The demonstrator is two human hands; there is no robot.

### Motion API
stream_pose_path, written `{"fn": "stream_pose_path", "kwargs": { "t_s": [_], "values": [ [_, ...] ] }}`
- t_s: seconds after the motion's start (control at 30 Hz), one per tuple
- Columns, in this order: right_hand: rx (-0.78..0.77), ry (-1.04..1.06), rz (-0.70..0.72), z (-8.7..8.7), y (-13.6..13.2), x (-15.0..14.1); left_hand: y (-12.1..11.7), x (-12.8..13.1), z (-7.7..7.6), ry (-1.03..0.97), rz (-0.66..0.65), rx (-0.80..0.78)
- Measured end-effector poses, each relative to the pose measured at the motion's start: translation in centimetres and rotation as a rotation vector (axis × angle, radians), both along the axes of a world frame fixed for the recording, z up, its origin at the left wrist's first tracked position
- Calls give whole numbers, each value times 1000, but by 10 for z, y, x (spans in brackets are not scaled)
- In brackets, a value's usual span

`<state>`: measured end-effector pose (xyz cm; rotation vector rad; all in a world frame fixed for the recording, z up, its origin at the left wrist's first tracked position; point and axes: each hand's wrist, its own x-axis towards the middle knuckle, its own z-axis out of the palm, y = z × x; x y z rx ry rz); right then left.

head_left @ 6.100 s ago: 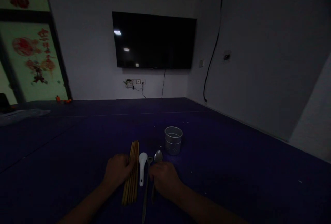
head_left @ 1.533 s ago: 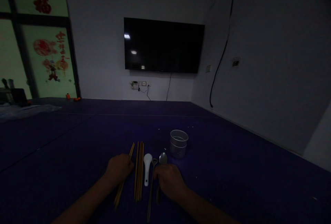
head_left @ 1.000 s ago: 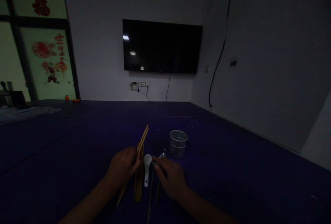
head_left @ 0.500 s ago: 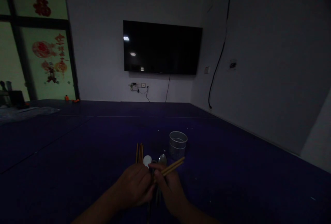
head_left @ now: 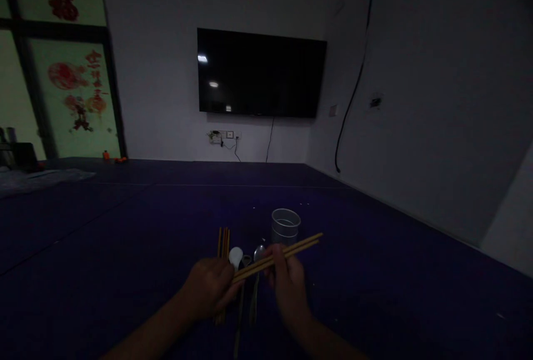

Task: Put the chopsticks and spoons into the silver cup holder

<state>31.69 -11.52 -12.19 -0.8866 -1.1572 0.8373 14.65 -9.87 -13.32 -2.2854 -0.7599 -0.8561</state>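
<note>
A pair of wooden chopsticks (head_left: 300,246) slants up to the right between my two hands. My left hand (head_left: 211,287) is closed around their lower left end. Further along, my right hand (head_left: 287,282) pinches them between thumb and fingers. Under and behind the hands, more chopsticks (head_left: 224,242) lie on the dark blue surface, partly covered by my left hand. Beside them are a white spoon (head_left: 235,256), a utensil with a slotted metal head (head_left: 246,260) and a metal spoon (head_left: 259,252). A round metal tin (head_left: 285,226) stands just beyond my right hand.
The dark blue surface (head_left: 137,227) reaches to the walls, with small white specks on it. Clear plastic sheeting (head_left: 45,180) lies at far left, near small orange objects (head_left: 120,159). A television (head_left: 261,74) hangs on the back wall; a black cable (head_left: 352,99) runs down the right wall.
My right hand has moved up and right along the chopsticks, and my hands are farther apart. More of the chopsticks' length and of the utensils below now shows.
</note>
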Motion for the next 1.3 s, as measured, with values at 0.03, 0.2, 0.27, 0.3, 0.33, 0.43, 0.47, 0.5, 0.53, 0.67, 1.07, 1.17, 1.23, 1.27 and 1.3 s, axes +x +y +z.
{"fn": "stream_pose_path", "kwargs": {
  "t_s": [0.03,0.2,0.27,0.3,0.33,0.43,0.47,0.5,0.53,0.67,1.07,1.17,1.23,1.27,1.3],
  "values": [
    [29,-49,51,-1,0,-1,1,0,-2,-2,-3,-6],
    [172,-277,169,-6,-5,-1,1,0,-5,-86,-19,-110],
    [242,-303,55,-2,-4,5,1,-2,-4,-174,-8,-200],
    [290,-296,-42,2,-2,10,2,-3,-3,-225,6,-247],
    [338,-298,-131,6,1,17,2,-3,-2,-279,28,-291],
    [454,-367,-342,23,14,38,5,-5,1,-427,101,-409],
    [469,-389,-419,29,19,46,6,-5,2,-465,119,-446],
    [469,-411,-482,34,24,53,7,-5,2,-494,131,-482],
    [465,-449,-524,38,30,60,8,-4,2,-512,137,-515],
    [322,-537,-627,42,50,82,11,-4,0,-514,143,-596],
    [262,-739,-491,15,101,100,11,-1,-2,-495,137,-577],
    [270,-735,-470,10,106,101,12,-1,-3,-507,141,-591],
    [265,-727,-450,8,108,103,12,-1,-3,-503,132,-603],
    [260,-721,-441,7,108,103,12,-1,-2,-499,126,-606],
    [253,-712,-433,5,109,104,13,-1,-2,-494,121,-609]
  ]
}}
